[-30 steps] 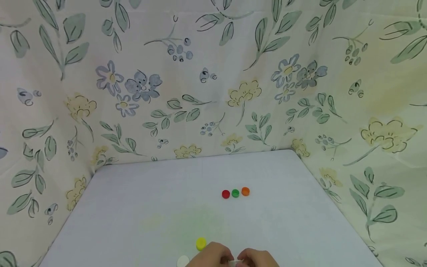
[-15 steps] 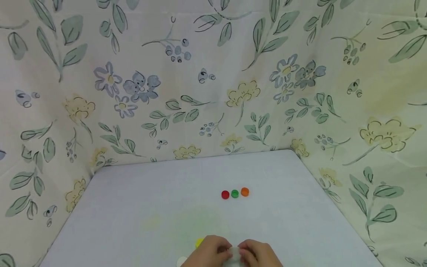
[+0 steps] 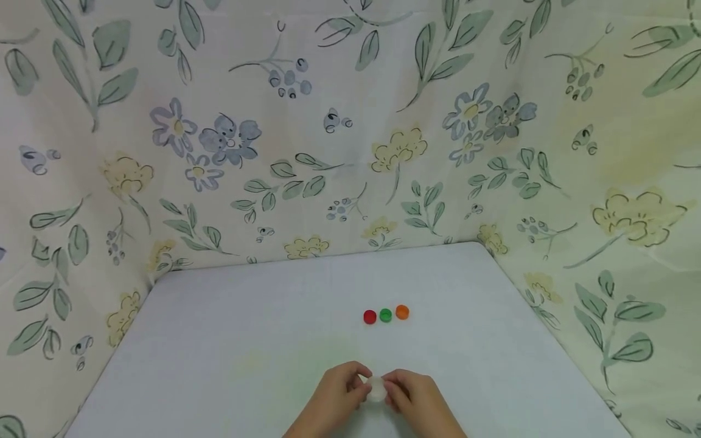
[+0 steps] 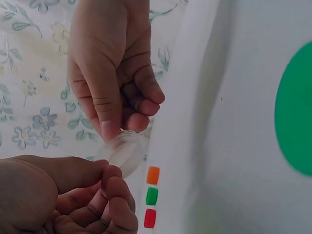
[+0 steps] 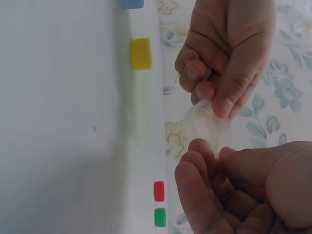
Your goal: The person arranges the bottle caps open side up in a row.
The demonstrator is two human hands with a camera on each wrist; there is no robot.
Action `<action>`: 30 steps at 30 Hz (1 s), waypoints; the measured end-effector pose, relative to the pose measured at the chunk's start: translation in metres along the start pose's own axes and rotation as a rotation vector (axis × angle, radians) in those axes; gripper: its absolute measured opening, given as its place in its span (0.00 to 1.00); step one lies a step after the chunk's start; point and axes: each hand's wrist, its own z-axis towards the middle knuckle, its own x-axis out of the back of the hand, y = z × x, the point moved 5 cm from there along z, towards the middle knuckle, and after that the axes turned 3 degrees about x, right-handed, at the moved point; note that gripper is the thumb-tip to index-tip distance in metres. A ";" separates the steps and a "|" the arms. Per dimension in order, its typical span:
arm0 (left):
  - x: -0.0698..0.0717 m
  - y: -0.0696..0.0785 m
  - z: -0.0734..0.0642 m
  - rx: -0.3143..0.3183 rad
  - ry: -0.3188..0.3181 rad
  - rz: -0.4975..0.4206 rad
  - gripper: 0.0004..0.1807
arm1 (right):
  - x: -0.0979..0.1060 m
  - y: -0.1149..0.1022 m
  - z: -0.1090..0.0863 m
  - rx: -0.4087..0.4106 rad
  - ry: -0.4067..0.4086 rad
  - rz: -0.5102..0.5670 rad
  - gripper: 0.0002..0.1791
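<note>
Both hands hold a small clear round plastic piece, like a lid or shallow cup (image 3: 376, 389), above the white table. My left hand (image 3: 335, 389) pinches its left edge between thumb and fingertips. On the opposite edge, my right hand (image 3: 418, 395) pinches it the same way. In the left wrist view the clear piece (image 4: 126, 152) is tilted and shows a ridged rim. The right wrist view shows the see-through piece (image 5: 208, 124) between the two sets of fingertips. I cannot tell whether it is one part or two.
Beyond the hands, red (image 3: 369, 317), green (image 3: 386, 315) and orange (image 3: 402, 312) caps stand in a row. A yellow cap (image 5: 141, 54) and part of a blue piece (image 5: 132, 4) appear in the right wrist view. A green disc (image 4: 297, 109) looms close in the left wrist view.
Both hands have moved up the head view, away from the body, carrying the clear piece between them. The yellow cap and a white disc are now out of sight in the head view.
</note>
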 end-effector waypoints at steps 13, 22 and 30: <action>0.028 0.000 0.020 0.013 0.119 -0.009 0.07 | 0.003 -0.014 0.042 0.024 0.083 -0.072 0.05; 0.044 0.001 0.042 0.020 0.145 -0.047 0.05 | 0.008 -0.019 0.066 0.016 0.154 -0.030 0.03; 0.053 -0.002 0.064 0.004 0.178 -0.075 0.04 | 0.010 -0.019 0.089 0.016 0.171 -0.046 0.05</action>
